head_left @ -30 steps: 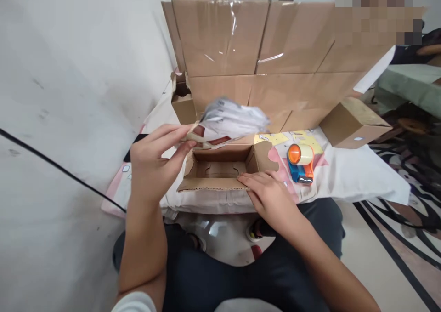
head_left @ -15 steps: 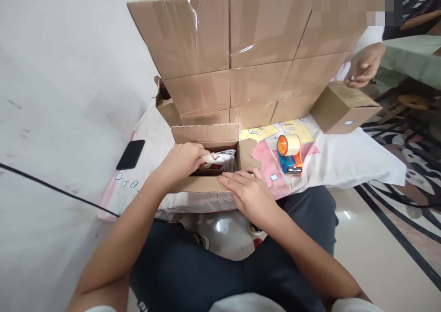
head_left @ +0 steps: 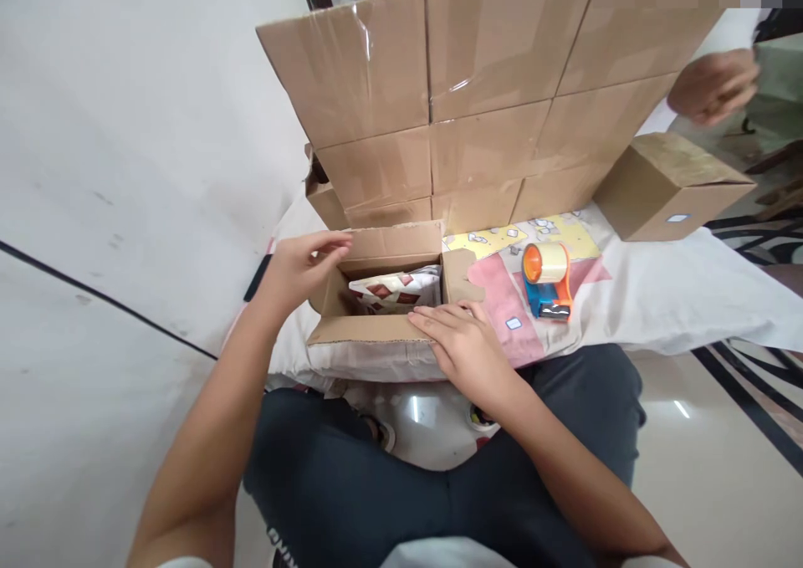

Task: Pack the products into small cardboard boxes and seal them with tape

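An open cardboard box [head_left: 364,329] stands on the cloth-covered table before me, its flaps spread outward. Inside lies a white packet with dark red diamond shapes [head_left: 395,289], its lower part hidden by the box. My left hand [head_left: 301,268] is above the box's left side, thumb and fingers apart, with nothing visible in it. Across the near right corner rests my right hand [head_left: 467,350], its fingers stretched out over the near flap and touching it.
Taped cardboard boxes [head_left: 489,150] form a wall behind. A tape dispenser [head_left: 549,282] stands to the right, beyond it a closed carton [head_left: 674,191]. Another person's hand [head_left: 715,87] hovers above that carton. A black phone [head_left: 257,277] lies partly behind my left hand.
My left hand has come out of the box, letting go of the packet, and moved up and left. My right hand stays on the near flap. The view has shifted slightly.
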Demonstrator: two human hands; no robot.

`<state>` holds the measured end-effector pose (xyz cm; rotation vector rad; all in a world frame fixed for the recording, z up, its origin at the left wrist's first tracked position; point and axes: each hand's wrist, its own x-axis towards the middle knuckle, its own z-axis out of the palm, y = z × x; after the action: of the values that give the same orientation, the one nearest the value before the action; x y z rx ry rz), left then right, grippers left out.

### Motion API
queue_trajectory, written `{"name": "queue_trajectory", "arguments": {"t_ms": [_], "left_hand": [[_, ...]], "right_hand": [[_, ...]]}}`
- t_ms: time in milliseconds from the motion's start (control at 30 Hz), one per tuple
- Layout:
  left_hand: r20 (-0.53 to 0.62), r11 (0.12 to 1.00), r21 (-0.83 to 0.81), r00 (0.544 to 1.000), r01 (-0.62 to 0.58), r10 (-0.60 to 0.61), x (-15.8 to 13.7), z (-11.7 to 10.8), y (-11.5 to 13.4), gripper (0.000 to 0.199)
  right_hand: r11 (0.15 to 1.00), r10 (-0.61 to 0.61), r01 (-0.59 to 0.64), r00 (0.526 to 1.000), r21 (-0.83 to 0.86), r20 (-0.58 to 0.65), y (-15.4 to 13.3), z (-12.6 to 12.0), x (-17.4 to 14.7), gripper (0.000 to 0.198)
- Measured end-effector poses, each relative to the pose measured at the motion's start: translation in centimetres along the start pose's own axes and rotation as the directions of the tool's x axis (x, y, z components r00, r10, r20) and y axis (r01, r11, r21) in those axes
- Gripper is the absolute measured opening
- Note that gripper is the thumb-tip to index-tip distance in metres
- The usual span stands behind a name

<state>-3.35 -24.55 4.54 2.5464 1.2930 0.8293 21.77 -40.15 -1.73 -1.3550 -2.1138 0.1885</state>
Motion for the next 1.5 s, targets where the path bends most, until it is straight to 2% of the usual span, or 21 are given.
{"name": "queue_trajectory", "arguments": {"t_ms": [33, 100, 167, 233, 300, 433, 533, 633, 733, 867, 900, 967, 1033, 1067, 1100, 1167, 1200, 1267, 1367, 1433, 1500], "left_hand": [[-0.043, 1.0, 0.012, 0.999, 0.022, -0.021, -0.6, -0.5, -0.5, 0.034], [-0.012, 0.997, 0.075, 1.0, -0.002, 0.002, -1.6, -1.0, -1.1, 0.03], [0.114, 0.97, 0.223, 0.991, -0.096, 0.072, -2.0, -0.9, -0.8, 0.026], [0.261, 0.896, 0.383, 0.957, -0.223, 0.127, -1.7, -0.5, 0.2, 0.025], [0.373, 0.84, 0.434, 0.914, -0.325, 0.16, -0.9, 0.3, 1.4, 0.025], [0.499, 0.853, 0.347, 0.847, -0.389, 0.183, 1.0, 2.2, 2.9, 0.037], [0.514, 0.878, 0.321, 0.844, -0.354, 0.153, 2.1, 3.5, 3.0, 0.052], [0.516, 0.871, 0.312, 0.837, -0.379, 0.179, 2.5, 4.0, 3.0, 0.036], [0.581, 0.889, 0.23, 0.789, -0.396, 0.201, 2.2, 3.6, 3.5, 0.02], [0.647, 0.942, 0.087, 0.738, -0.323, 0.193, 0.7, 2.0, 4.0, 0.019], [0.627, 0.946, 0.066, 0.75, -0.318, 0.209, 0.1, 1.4, 3.7, 0.021], [0.477, 0.952, 0.045, 0.844, -0.303, 0.246, -1.6, 0.4, 2.6, 0.024], [0.178, 0.973, 0.02, 0.958, -0.23, 0.223, -3.8, -0.1, 0.3, 0.029], [0.011, 0.985, -0.02, 0.985, -0.173, 0.173, -5.0, 0.0, -1.2, 0.035], [-0.09, 0.99, -0.082, 0.99, -0.114, 0.107, -6.1, 0.5, -2.9, 0.047], [-0.083, 0.945, -0.321, 0.996, -0.067, 0.043, -8.1, 2.2, -6.0, 0.089], [-0.061, 0.907, -0.419, 0.998, -0.053, 0.03, -8.9, 3.3, -7.3, 0.103], [-0.071, 0.825, -0.56, 0.997, -0.075, 0.042, -9.9, 5.4, -9.0, 0.121], [-0.139, 0.74, -0.664, 0.99, -0.107, 0.019, -10.5, 7.3, -9.0, 0.133], [-0.187, 0.695, -0.711, 0.982, -0.109, -0.037, -10.7, 7.5, -8.0, 0.135], [-0.193, 0.695, -0.716, 0.975, -0.067, -0.106, -10.8, 7.4, -6.6, 0.123]], "right_hand": [[1.0, -0.005, 0.005, 1.0, 0.001, -0.003, 0.1, 0.0, 0.0, 0.041], [1.0, -0.015, 0.015, 1.0, 0.001, -0.014, 0.2, 0.1, 0.0, 0.041], [1.0, -0.023, 0.023, 0.999, -0.001, -0.025, 0.4, 0.3, 0.0, 0.041], [1.0, -0.028, 0.028, 0.999, -0.003, -0.03, 0.4, 0.4, 0.1, 0.041], [1.0, -0.027, 0.027, 0.999, -0.007, -0.036, 0.5, 0.5, 0.2, 0.041], [1.0, -0.03, 0.029, 0.998, -0.006, -0.05, 0.5, 0.8, 0.0, 0.042], [0.999, -0.041, 0.041, 0.997, -0.002, -0.066, 0.7, 0.9, -0.1, 0.043], [0.999, -0.046, 0.048, 0.995, 0.012, -0.085, 0.8, 1.0, -0.2, 0.043], [0.998, -0.047, 0.05, 0.995, 0.034, -0.084, 0.9, 0.8, -0.2, 0.043], [0.996, -0.059, 0.063, 0.995, 0.055, -0.083, 0.9, 0.7, -0.4, 0.043], [0.996, -0.067, 0.073, 0.993, 0.059, -0.102, 0.9, 0.8, -0.6, 0.042], [0.992, -0.088, 0.102, 0.981, 0.071, -0.174, 1.0, 0.9, -1.0, 0.037], [0.989, -0.088, 0.119, 0.949, 0.085, -0.304, 1.2, 1.0, -1.4, 0.03], [0.989, -0.067, 0.112, 0.921, 0.097, -0.383, 1.5, 1.1, -1.6, 0.028], [0.989, -0.024, 0.089, 0.887, 0.121, -0.461, 1.9, 1.1, -1.7, 0.028], [0.976, 0.106, 0.024, 0.817, 0.217, -0.567, 3.0, 1.1, -1.7, 0.043], [0.959, 0.164, 0.007, 0.803, 0.285, -0.572, 3.6, 1.1, -1.5, 0.053], [0.908, 0.212, 0.011, 0.849, 0.419, -0.483, 5.0, 1.3, -1.0, 0.061], [0.861, 0.118, 0.047, 0.95, 0.507, -0.289, 6.6, 1.7, 0.1, 0.052], [0.884, 0.078, 0.042, 0.969, 0.465, -0.235, 7.1, 1.9, 0.6, 0.053], [0.913, 0.061, 0.037, 0.972, 0.407, -0.225, 7.3, 1.8, 0.8, 0.055]]}}
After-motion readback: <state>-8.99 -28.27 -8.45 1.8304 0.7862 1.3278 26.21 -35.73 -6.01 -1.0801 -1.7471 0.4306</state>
